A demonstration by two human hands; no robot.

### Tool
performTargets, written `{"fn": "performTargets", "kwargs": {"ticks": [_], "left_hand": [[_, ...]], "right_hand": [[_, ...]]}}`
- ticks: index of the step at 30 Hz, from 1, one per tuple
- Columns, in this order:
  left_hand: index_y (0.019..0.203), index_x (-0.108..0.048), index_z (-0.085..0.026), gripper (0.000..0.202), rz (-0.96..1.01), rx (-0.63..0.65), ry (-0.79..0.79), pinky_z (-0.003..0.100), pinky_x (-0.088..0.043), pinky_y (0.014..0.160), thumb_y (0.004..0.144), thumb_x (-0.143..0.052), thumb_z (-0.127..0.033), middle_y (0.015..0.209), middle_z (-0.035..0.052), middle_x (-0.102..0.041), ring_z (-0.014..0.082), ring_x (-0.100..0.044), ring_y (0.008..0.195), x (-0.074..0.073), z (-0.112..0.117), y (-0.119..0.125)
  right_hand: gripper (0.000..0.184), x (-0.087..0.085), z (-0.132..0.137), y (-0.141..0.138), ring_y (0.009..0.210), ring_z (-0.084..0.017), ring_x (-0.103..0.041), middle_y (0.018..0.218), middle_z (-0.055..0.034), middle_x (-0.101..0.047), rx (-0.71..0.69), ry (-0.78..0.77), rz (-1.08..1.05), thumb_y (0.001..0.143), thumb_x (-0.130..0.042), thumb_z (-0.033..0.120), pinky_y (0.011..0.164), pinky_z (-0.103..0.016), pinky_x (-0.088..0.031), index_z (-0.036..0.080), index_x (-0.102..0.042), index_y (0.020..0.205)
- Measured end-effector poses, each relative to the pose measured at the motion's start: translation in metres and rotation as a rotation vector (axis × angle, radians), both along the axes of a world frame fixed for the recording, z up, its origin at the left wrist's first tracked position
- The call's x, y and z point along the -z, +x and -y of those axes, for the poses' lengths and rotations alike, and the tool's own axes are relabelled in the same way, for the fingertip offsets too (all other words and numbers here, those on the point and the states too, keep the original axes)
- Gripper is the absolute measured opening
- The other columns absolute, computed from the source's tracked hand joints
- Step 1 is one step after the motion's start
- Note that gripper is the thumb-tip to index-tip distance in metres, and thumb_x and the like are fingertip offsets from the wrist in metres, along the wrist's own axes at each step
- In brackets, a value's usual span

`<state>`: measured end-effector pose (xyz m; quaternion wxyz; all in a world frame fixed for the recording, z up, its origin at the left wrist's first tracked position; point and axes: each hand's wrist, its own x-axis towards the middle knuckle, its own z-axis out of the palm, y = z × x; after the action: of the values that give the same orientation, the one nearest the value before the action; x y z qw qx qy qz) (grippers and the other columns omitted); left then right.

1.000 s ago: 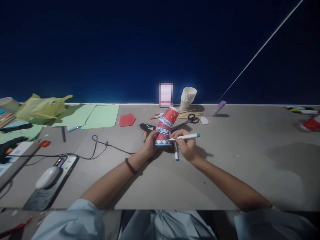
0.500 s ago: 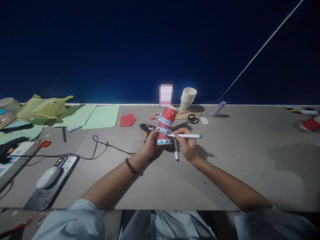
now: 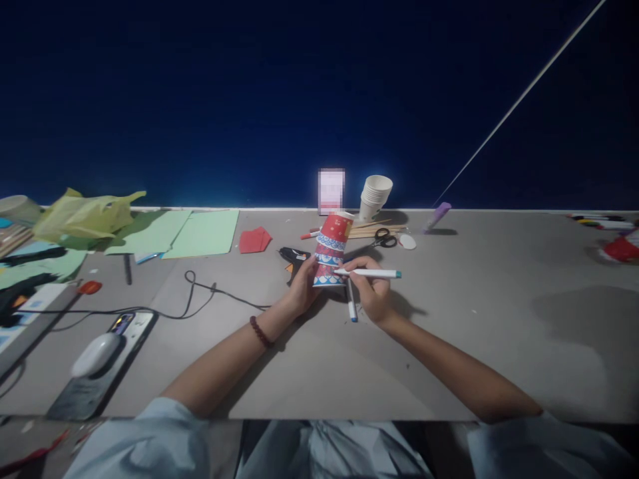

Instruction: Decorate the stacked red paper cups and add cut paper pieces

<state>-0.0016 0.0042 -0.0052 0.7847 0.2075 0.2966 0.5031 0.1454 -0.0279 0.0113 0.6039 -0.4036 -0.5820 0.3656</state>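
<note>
My left hand (image 3: 302, 287) is closed around the lower left side of a stack of decorated paper cups (image 3: 333, 243). The stack is red, with blue-and-white scalloped bands, and leans slightly to the right. In my right hand (image 3: 373, 290) I grip a white marker (image 3: 374, 273) with a teal end. It lies almost level, its tip at the lowest red band of the stack; whether it touches cannot be made out. Below the stack a second marker (image 3: 352, 303) with a blue end rests on the table. Behind my left hand lies a black glue gun (image 3: 294, 256).
Black scissors (image 3: 384, 238), wooden sticks (image 3: 362, 232) and white paper cups (image 3: 375, 196) stand or lie behind. Further right is a purple glue stick (image 3: 439, 216). Red paper (image 3: 255, 239), green sheets (image 3: 210, 234), a cable (image 3: 239, 299), a phone (image 3: 84, 396) and a power strip (image 3: 37, 316) lie left.
The marker in my right hand has shifted very slightly left and down along the lowest red band. The cup stack has turned or tilted a little in my left hand.
</note>
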Motion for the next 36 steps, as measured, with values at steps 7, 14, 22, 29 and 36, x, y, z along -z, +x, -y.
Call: {"fn": "performTargets", "kwargs": {"ticks": [7, 14, 22, 29, 36], "left_hand": [[0.093, -0.07, -0.012, 0.021, -0.001, 0.0, 0.03, 0.029, -0.052, 0.077, 0.083, -0.066, -0.03, 0.084, 0.0067, -0.074, 0.0184, -0.069, 0.076, 0.0022, 0.0026, -0.0013], [0.095, -0.07, -0.012, 0.024, 0.026, 0.05, 0.06, 0.031, -0.052, 0.081, 0.086, -0.062, -0.033, 0.088, 0.0086, -0.075, 0.0206, -0.069, 0.08, 0.005, 0.0017, -0.0023], [0.095, -0.07, -0.01, 0.024, 0.012, 0.027, 0.018, 0.029, -0.052, 0.078, 0.084, -0.065, -0.031, 0.086, 0.008, -0.075, 0.0197, -0.069, 0.077, 0.005, 0.001, -0.0023], [0.096, -0.07, -0.01, 0.024, 0.02, 0.011, 0.02, 0.03, -0.052, 0.078, 0.084, -0.064, -0.03, 0.087, 0.008, -0.075, 0.019, -0.069, 0.077, 0.0072, -0.0002, -0.002], [0.096, -0.07, -0.009, 0.027, -0.002, 0.023, 0.033, 0.029, -0.051, 0.079, 0.084, -0.064, -0.033, 0.086, 0.0086, -0.074, 0.0186, -0.068, 0.076, 0.0083, -0.0001, -0.0028]], "right_hand": [[0.008, 0.0009, 0.0004, 0.001, 0.084, -0.02, -0.065, 0.087, -0.0031, -0.067, -0.041, 0.025, 0.013, 0.087, -0.057, 0.028, 0.074, -0.033, -0.053, 0.023, -0.062, 0.083], [0.006, 0.0021, -0.0005, 0.001, 0.075, -0.017, -0.064, 0.084, -0.0015, -0.066, -0.014, -0.013, -0.015, 0.086, -0.058, 0.026, 0.07, -0.03, -0.054, 0.023, -0.062, 0.084], [0.006, 0.0035, -0.0007, 0.0026, 0.079, -0.018, -0.064, 0.084, -0.0017, -0.066, -0.002, -0.002, 0.036, 0.085, -0.057, 0.023, 0.072, -0.031, -0.052, 0.022, -0.062, 0.081], [0.007, 0.0043, -0.001, 0.0028, 0.083, -0.019, -0.064, 0.085, -0.0021, -0.066, 0.023, 0.037, 0.102, 0.085, -0.056, 0.022, 0.077, -0.032, -0.05, 0.023, -0.062, 0.082], [0.007, 0.0039, -0.0007, 0.002, 0.083, -0.019, -0.064, 0.084, -0.0022, -0.067, 0.024, 0.029, 0.105, 0.083, -0.056, 0.021, 0.077, -0.032, -0.051, 0.023, -0.062, 0.08]]}}
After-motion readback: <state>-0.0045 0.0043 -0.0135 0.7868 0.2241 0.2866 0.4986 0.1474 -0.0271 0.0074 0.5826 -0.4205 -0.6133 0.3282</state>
